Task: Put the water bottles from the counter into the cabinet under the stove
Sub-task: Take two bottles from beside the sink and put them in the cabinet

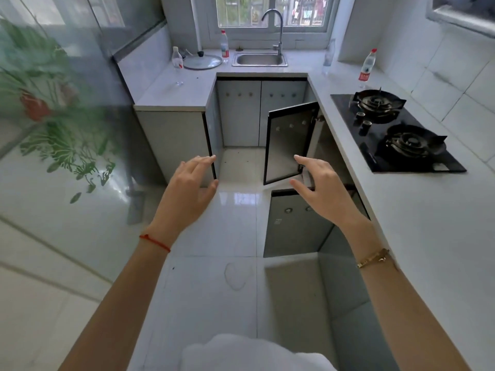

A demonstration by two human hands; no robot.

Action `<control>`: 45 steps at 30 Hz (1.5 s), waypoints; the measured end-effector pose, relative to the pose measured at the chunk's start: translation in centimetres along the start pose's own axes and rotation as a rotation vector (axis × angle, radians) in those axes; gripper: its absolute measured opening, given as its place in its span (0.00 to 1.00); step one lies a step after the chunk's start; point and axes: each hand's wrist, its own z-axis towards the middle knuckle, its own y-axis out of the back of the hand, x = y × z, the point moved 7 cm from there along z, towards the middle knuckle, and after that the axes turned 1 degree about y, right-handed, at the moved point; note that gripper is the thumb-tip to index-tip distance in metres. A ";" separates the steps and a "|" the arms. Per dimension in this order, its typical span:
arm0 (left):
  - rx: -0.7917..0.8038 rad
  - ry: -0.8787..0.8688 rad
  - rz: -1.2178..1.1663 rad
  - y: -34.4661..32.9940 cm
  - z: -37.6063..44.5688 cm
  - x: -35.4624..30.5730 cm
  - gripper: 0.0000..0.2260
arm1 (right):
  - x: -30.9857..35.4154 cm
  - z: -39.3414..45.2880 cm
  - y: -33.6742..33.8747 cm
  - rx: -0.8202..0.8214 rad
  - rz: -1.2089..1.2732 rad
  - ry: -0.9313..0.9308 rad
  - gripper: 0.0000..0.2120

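While both doors (288, 141) gape, hands (320, 184) perhaps empty

Stood on a U-shaped counter (417, 210): sink (259, 59) at the far middle, under the window (270, 12); one bottle (224, 46) just left of the sink, pot lid (202, 61) beside it, another bottle (177, 66) farther left; stove (393, 132) on the right arm, a bottle (367, 66) behind it; below the stove, two cabinet doors (290, 143) swung outward.
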 end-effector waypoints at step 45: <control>0.071 0.114 -0.117 -8.5 33.9 25.6 0.22 | -8.2 41.3 -18.5 0.045 0.085 -0.099 0.27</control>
